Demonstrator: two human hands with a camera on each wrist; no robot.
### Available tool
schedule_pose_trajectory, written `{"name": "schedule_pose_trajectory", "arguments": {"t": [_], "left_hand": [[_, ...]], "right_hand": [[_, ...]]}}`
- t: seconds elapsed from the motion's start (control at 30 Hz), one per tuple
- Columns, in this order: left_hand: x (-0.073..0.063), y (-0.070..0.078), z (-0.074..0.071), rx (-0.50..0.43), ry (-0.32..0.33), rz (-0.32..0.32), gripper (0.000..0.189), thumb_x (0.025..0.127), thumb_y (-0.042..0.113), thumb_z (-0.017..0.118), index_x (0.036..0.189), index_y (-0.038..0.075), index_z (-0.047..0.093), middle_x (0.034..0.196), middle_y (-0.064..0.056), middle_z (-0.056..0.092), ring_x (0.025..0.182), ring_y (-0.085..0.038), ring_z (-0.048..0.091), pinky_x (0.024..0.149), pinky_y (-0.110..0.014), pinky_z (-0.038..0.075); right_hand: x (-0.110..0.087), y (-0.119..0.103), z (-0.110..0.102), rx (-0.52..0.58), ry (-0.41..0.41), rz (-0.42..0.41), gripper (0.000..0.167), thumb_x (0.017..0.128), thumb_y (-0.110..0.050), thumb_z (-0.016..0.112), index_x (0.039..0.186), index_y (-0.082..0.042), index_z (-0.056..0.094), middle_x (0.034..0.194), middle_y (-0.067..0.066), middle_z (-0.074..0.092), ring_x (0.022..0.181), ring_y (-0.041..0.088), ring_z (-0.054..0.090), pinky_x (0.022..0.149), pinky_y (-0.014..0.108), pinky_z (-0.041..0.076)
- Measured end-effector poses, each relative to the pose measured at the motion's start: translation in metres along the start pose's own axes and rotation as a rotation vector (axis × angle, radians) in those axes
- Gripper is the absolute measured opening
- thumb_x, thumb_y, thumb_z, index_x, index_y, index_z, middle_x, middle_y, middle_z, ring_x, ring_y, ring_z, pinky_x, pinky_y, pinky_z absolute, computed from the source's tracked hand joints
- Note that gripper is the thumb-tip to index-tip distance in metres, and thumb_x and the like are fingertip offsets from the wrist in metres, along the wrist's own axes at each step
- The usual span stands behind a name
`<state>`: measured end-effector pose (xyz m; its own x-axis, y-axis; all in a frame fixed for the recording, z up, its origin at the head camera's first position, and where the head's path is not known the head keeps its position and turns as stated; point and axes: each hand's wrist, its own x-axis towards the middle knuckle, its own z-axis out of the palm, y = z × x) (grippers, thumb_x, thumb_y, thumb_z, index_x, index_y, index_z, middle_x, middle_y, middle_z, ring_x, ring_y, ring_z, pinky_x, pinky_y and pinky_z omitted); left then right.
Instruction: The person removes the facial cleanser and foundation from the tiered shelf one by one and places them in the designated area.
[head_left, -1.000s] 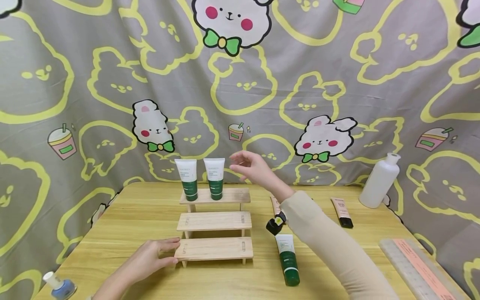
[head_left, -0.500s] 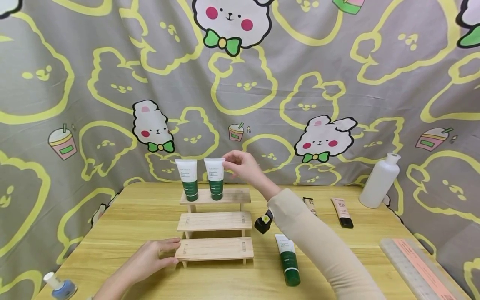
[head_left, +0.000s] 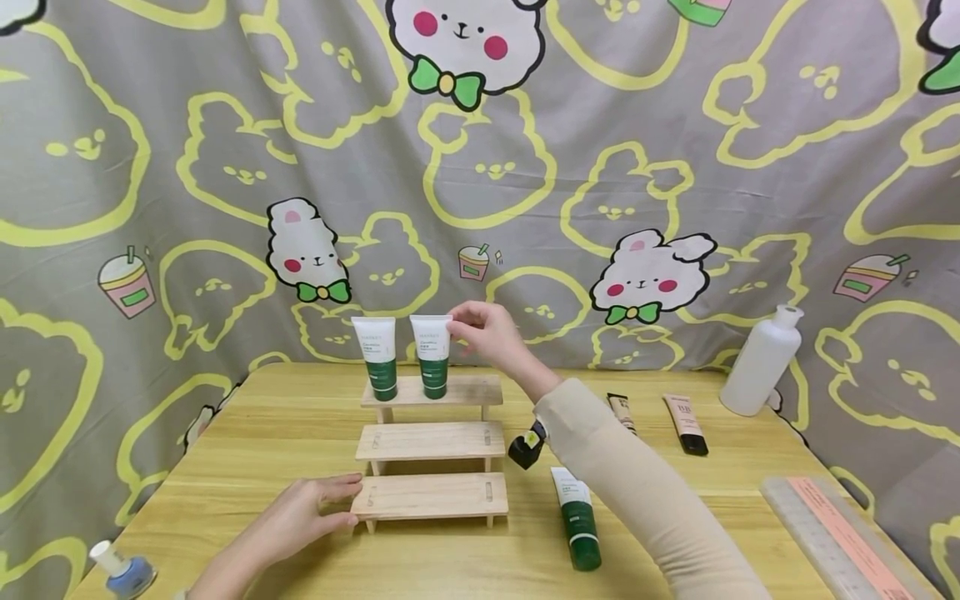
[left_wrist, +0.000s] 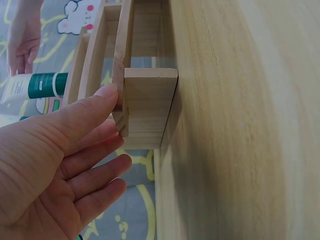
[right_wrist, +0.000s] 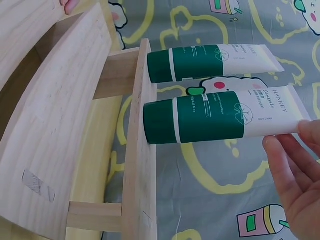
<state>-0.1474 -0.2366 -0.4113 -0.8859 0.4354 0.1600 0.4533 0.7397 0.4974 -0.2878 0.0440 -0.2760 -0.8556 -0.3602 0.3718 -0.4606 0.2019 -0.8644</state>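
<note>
A three-tier wooden display stand [head_left: 429, 495] stands on the table. Two green-and-white squeeze tubes stand upright, caps down, on its top tier: the left tube [head_left: 377, 358] and the right tube [head_left: 431, 357]. My right hand [head_left: 487, 333] pinches the right tube's white crimped end, as the right wrist view shows on that tube [right_wrist: 210, 116]. My left hand [head_left: 300, 517] holds the left end of the lowest tier between thumb and index finger; its other fingers [left_wrist: 100, 197] extend loosely below the stand. A third green-and-white tube [head_left: 577, 521] lies on the table, right of the stand.
Right of my forearm lie a BB cream tube [head_left: 685, 425] and a smaller beige tube [head_left: 621, 410]. A white bottle [head_left: 760, 362] stands back right, a clear ruler-like strip [head_left: 832, 533] lies front right. Blue nail polish [head_left: 123, 571] is front left. A patterned curtain [head_left: 510, 208] hangs behind.
My right hand has moved slightly left from beside the right tube and now pinches its upper end. The smaller beige tube has come into sight. My left hand stays on the stand.
</note>
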Motion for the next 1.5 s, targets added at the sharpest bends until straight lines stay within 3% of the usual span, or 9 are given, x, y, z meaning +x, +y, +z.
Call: {"name": "schedule_pose_trajectory", "arguments": {"t": [0.3,0.57,0.97,1.33,1.5], "left_hand": [[0.001,0.000,0.000,0.006,0.009,0.009,0.053,0.082,0.044,0.065,0.112,0.000,0.065,0.119,-0.013,0.059,0.110,-0.030,0.053,0.089,-0.045,0.044],[0.001,0.001,0.000,0.009,0.015,0.014,0.052,0.081,0.042,0.066,0.112,0.000,0.066,0.119,-0.012,0.060,0.110,-0.030,0.053,0.089,-0.045,0.044],[0.000,0.002,-0.001,0.000,0.002,0.005,0.051,0.082,0.040,0.066,0.112,-0.001,0.065,0.119,-0.013,0.059,0.110,-0.031,0.053,0.089,-0.045,0.044],[0.000,0.002,-0.001,-0.007,-0.004,-0.005,0.050,0.082,0.039,0.066,0.112,-0.001,0.065,0.119,-0.014,0.059,0.111,-0.032,0.053,0.089,-0.046,0.043],[0.001,0.002,-0.001,-0.004,-0.004,-0.013,0.051,0.082,0.040,0.066,0.113,0.000,0.065,0.120,-0.013,0.059,0.111,-0.031,0.052,0.090,-0.046,0.043]], "right_hand": [[-0.010,0.000,-0.012,0.049,0.014,-0.033,0.015,0.089,-0.007,0.061,0.098,0.006,0.062,0.086,0.017,0.065,0.082,0.037,0.061,0.064,0.039,0.055],[-0.029,0.001,-0.038,0.079,0.042,-0.003,0.015,0.089,-0.006,0.061,0.097,0.006,0.061,0.088,0.016,0.066,0.080,0.031,0.063,0.069,0.049,0.053],[-0.071,0.015,-0.096,0.096,0.124,0.058,0.023,0.089,-0.010,0.062,0.102,0.009,0.058,0.094,0.016,0.065,0.078,0.021,0.064,0.071,0.040,0.055],[-0.119,0.046,-0.137,-0.019,0.150,0.141,0.026,0.091,-0.012,0.059,0.103,0.012,0.055,0.090,0.016,0.063,0.078,0.018,0.063,0.066,0.033,0.055],[-0.135,0.061,-0.151,-0.050,0.144,0.191,0.026,0.092,-0.012,0.058,0.103,0.011,0.054,0.088,0.017,0.062,0.076,0.019,0.063,0.067,0.036,0.056]]}}
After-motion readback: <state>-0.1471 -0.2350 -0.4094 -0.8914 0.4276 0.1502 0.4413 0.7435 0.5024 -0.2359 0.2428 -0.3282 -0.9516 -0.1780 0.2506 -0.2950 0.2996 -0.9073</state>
